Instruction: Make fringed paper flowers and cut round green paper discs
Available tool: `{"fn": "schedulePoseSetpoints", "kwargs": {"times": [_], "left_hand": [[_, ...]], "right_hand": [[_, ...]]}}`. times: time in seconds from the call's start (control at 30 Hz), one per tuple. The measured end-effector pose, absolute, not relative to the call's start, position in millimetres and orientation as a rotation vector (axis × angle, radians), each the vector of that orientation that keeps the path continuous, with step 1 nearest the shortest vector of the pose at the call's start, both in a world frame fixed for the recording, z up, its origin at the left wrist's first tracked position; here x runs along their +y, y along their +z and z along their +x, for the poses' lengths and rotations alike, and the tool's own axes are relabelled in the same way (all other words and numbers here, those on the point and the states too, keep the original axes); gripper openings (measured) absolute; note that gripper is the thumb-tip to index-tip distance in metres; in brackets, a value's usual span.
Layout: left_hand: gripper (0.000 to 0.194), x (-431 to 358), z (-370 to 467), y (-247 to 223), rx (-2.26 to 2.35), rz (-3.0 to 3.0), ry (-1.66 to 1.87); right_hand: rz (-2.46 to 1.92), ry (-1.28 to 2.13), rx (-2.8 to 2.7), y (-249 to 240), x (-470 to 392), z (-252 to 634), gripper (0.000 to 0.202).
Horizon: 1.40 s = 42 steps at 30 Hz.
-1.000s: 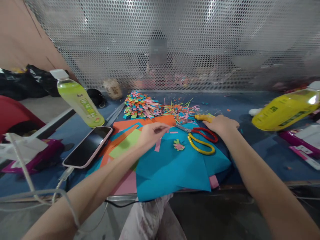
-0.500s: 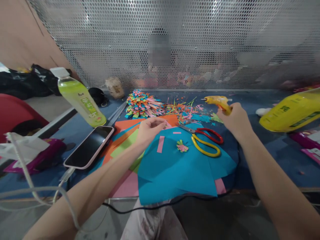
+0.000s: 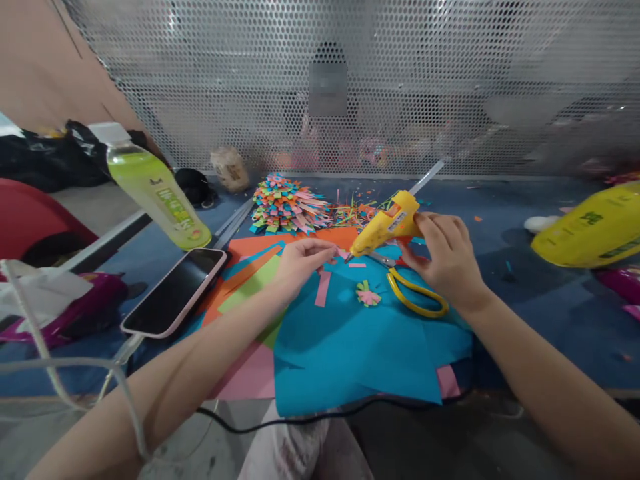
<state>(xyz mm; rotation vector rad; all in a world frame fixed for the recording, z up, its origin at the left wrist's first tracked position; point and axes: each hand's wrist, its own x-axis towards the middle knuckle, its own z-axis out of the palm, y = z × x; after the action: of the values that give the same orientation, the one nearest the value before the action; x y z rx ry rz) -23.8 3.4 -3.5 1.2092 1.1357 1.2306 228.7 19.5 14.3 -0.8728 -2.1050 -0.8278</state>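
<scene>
My right hand [image 3: 445,257] grips a yellow glue gun [image 3: 383,229], a clear glue stick [image 3: 427,177] jutting from its back. The nozzle points down and left, close to the fingertips of my left hand [image 3: 307,261]. Those left fingers are pinched together over the paper; a small bit of pink shows by them, too little to name. Under both hands lie blue paper sheets [image 3: 345,360]. On them are a pink paper strip [image 3: 323,288], a small pink-and-green paper flower [image 3: 368,294] and scissors [image 3: 417,297] with yellow and red handles, partly behind my right hand.
A fringed multicoloured paper cone [image 3: 287,205] lies at the back beside paper scraps [image 3: 353,212]. To the left are a phone [image 3: 175,293] with its cable and a green drink bottle [image 3: 155,190]. A yellow bottle [image 3: 590,223] lies at right. Perforated metal [image 3: 240,80] closes the back.
My right hand has brought the glue gun left and toward me, turning its nozzle downward near my left fingers. My left hand stays pinched in nearly the same spot.
</scene>
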Motion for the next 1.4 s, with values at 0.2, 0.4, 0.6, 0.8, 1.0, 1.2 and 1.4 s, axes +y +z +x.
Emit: {"fn": "schedulePoseSetpoints", "kwargs": {"times": [0.2, 0.4, 0.6, 0.8, 1.0, 1.2, 1.4], "left_hand": [[0.029, 3.7, -25.9, -3.3, 1.123, 1.212, 1.228], [0.027, 4.7, -26.4, -2.8, 1.116, 1.209, 1.225], [0.03, 3.2, -25.4, -1.4, 1.13, 1.179, 1.228], [0.029, 3.5, -25.6, -2.1, 1.125, 1.175, 1.231], [0.028, 5.2, -26.7, -3.5, 1.127, 1.181, 1.227], [0.028, 4.8, -26.5, -3.9, 1.107, 1.169, 1.223], [0.025, 3.6, -25.8, -5.2, 1.063, 1.183, 1.229]], "right_hand": [[-0.919, -0.89, -2.073, 15.0, 20.2, 229.8, 0.054], [-0.909, -0.791, -2.108, 14.9, 17.2, 229.4, 0.053], [-0.939, -0.782, -2.112, 15.1, 17.3, 230.9, 0.052], [-0.869, -0.888, -2.1, 16.2, 18.6, 231.2, 0.057], [-0.869, -0.906, -2.091, 17.2, 18.8, 230.4, 0.056], [-0.955, -0.825, -2.112, 15.2, 18.9, 232.0, 0.051], [-1.05, -0.718, -2.102, 15.2, 22.9, 231.8, 0.043]]}}
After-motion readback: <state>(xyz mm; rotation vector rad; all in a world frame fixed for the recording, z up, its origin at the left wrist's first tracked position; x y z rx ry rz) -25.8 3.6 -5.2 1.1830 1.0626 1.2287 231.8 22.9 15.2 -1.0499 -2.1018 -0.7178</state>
